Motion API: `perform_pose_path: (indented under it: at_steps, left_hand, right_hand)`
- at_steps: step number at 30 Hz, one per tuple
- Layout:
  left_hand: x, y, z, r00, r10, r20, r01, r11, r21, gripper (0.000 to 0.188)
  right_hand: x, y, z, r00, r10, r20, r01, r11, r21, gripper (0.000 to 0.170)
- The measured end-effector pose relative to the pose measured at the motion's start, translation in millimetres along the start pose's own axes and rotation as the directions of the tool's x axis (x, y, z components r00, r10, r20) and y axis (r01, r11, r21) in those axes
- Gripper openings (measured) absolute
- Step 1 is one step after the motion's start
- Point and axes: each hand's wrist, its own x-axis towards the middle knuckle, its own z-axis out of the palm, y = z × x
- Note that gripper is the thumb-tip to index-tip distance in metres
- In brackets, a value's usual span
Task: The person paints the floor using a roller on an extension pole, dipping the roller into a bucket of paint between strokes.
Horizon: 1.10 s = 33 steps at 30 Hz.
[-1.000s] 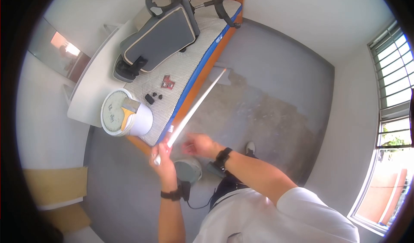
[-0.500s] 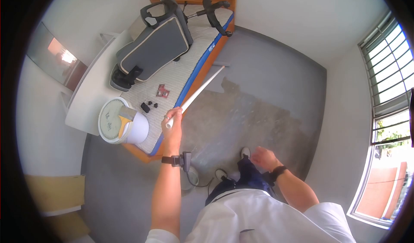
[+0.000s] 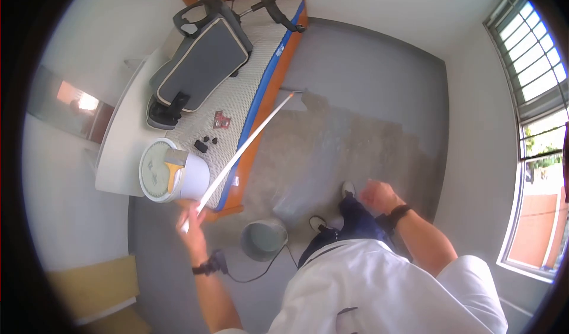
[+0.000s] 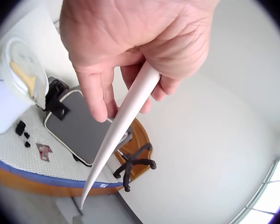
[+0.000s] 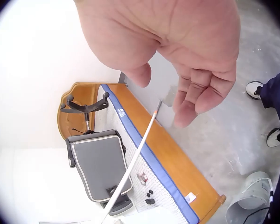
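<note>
My left hand (image 3: 192, 221) grips the near end of a long white paint roller pole (image 3: 219, 184). In the left wrist view the pole (image 4: 119, 126) runs out from under the palm, between the thumb and the spread fingers. Its far end reaches down to the floor beyond the bed's side, where a slim grey roller head (image 5: 159, 103) shows in the right wrist view. Off to the right, my right hand (image 3: 380, 196) hangs in front of the body, holding nothing, its fingers (image 5: 186, 114) loosely bent. The pole lies well away from it.
Left of the pole stands a bed (image 3: 261, 94) bearing an overturned office chair (image 3: 201, 64) and a white tub (image 3: 192, 177) with a yellow-handled brush (image 3: 173, 177) on its lid. A bucket (image 3: 264, 239) stands near my feet. Grey floor (image 3: 367, 67) borders a bare brownish patch (image 3: 367, 138).
The left hand first went forward with the pole, then drew back and left towards the body. My right hand moved away from beside the pole, out to the right.
</note>
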Motion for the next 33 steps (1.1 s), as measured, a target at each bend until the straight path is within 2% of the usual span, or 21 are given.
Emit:
perform_pose_path:
  at_steps: [3,5,7,10,15,20,27,33]
  left_hand:
    - [-29,9,-48,1.0,-0.006,-0.028,0.009,0.994,0.106,0.026]
    - [-43,6,-76,0.991,-0.093,-0.097,0.095,0.995,0.009,0.025]
    - [-50,-2,-100,0.992,-0.085,-0.096,0.084,0.996,-0.016,0.025]
    - [-50,0,-101,0.991,-0.069,-0.116,0.067,0.998,-0.022,0.025]
    - [-21,12,-63,0.993,-0.071,-0.096,0.07,0.997,-0.018,0.025]
    - [35,-12,-20,0.999,-0.01,0.045,0.016,0.992,-0.124,0.028]
    - [108,-46,64,0.997,-0.031,0.075,0.048,0.968,-0.245,0.031]
    - [124,-56,117,0.991,-0.027,0.127,0.067,0.945,-0.32,0.036]
  right_hand:
    - [-11,4,-4,0.999,-0.011,-0.046,0.011,1.0,0.006,0.029]
    - [-20,7,-4,0.993,0.015,-0.115,-0.021,0.999,-0.049,0.037]
    - [-26,14,-7,0.994,0.005,-0.11,-0.01,0.999,-0.052,0.039]
    - [-20,28,-16,0.993,0.009,-0.118,-0.015,0.999,-0.049,0.041]
    - [-13,40,-26,0.986,0.057,-0.158,-0.059,0.998,-0.003,0.04]
    - [-37,29,-20,0.99,-0.016,-0.14,0.018,1.0,0.008,0.04]
    - [-52,27,-37,0.973,-0.016,-0.23,0.025,0.999,0.035,0.044]
    - [-59,31,-41,0.954,-0.037,-0.298,0.052,0.998,0.04,0.038]
